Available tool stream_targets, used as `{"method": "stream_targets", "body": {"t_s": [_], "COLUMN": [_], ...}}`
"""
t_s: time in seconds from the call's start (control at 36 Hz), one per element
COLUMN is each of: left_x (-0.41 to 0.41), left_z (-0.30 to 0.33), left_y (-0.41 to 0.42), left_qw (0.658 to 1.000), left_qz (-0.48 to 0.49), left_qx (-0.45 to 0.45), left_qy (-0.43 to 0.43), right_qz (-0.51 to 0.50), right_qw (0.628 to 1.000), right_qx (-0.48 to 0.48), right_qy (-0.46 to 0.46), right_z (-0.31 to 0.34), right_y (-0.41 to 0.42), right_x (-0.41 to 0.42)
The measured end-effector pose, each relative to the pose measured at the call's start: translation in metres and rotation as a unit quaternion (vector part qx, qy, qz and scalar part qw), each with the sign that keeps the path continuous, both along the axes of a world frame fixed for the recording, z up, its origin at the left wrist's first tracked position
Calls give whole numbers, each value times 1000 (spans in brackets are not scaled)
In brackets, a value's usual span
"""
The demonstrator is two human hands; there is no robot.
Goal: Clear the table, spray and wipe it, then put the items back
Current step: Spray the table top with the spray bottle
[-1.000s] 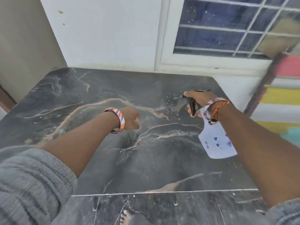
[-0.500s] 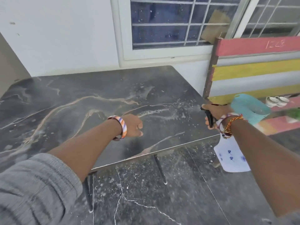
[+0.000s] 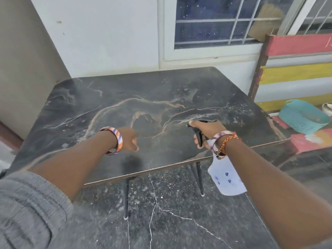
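Observation:
The dark marble-patterned table (image 3: 107, 108) fills the middle of the view, its top bare and speckled with spray droplets toward the right. My right hand (image 3: 206, 130) grips the black trigger head of a white spray bottle (image 3: 228, 178) with blue prints, held over the table's near right edge, the nozzle pointing left over the top. My left hand (image 3: 130, 139) hovers above the table's near middle with fingers curled loosely and nothing in it.
A painted striped bench (image 3: 296, 72) stands to the right, with a teal basket (image 3: 303, 117) on its seat. White wall and a barred window (image 3: 215, 22) lie behind the table. The table's thin black legs (image 3: 126, 198) stand on the dark marble floor.
The view has swung back left and closer to the table. My right hand with the bottle has come from beyond the table's right edge to over its top. The left hand stays about where it was.

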State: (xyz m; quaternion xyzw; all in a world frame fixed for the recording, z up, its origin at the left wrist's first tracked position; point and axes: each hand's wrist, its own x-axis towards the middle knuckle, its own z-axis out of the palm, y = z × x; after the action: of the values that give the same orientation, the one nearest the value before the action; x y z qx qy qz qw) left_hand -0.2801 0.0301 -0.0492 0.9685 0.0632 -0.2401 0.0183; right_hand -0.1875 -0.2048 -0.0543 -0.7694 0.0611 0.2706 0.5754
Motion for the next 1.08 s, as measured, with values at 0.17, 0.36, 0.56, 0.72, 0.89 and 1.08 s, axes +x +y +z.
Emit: {"method": "stream_targets", "body": {"t_s": [0.17, 0.36, 0.56, 0.72, 0.89, 1.08], "left_x": [-48, -66, -58, -29, 17, 81], "left_z": [18, 26, 23, 24, 24, 16], "left_y": [74, 109, 90, 61, -8, -105], "left_qw": [997, 993, 995, 996, 993, 985], "left_qz": [68, 87, 55, 19, -22, -72], "left_qx": [42, 40, 8, -7, -34, -79], "left_qy": [-16, -71, -81, -83, -111, -136], "right_qz": [59, 175, 133, 131, 19, -194], "right_qw": [996, 983, 989, 989, 997, 978], "right_qx": [-37, -55, -40, -75, -64, -22], "right_qy": [-48, -5, -40, 9, 25, -76], "right_z": [1, 20, 2, 1, 7, 2], "right_y": [81, 126, 129, 75, -21, -139], "right_x": [-36, -62, -75, -63, -26, 15]}}
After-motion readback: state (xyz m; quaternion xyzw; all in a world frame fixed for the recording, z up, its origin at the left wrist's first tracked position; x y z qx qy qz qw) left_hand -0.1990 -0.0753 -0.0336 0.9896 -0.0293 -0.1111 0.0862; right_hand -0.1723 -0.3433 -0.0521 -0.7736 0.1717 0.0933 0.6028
